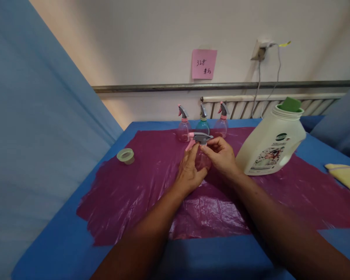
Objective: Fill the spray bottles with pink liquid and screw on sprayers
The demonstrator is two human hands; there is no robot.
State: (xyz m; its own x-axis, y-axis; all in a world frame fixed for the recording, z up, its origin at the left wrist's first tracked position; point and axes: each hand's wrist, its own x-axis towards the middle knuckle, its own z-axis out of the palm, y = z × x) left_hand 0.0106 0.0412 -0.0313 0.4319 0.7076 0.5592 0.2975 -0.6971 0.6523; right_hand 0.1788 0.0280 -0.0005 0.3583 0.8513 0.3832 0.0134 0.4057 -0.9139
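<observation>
Between my hands stands a clear pinkish spray bottle [202, 160] with a grey and pink trigger head [201, 137] on its neck. My left hand [189, 168] is wrapped round the bottle's body from the left. With thumb and fingers, my right hand [223, 157] pinches the collar at the neck from the right. Behind them, three more spray bottles stand upright in a row: a clear one [183, 129], a teal one [203, 125] and another clear one [221, 126]. Just right of my right hand is a large cream jug [258, 142] without a cap, a green piece [291, 104] sitting in its mouth.
A small pale green cup [126, 155] sits at the left on a purple plastic sheet [146, 186] over the blue-covered table [64, 221]. A yellow cloth [347, 178] lies far right. Blue curtains [46, 97] hang at the sides; a metal rail [163, 88] and cables run along the wall.
</observation>
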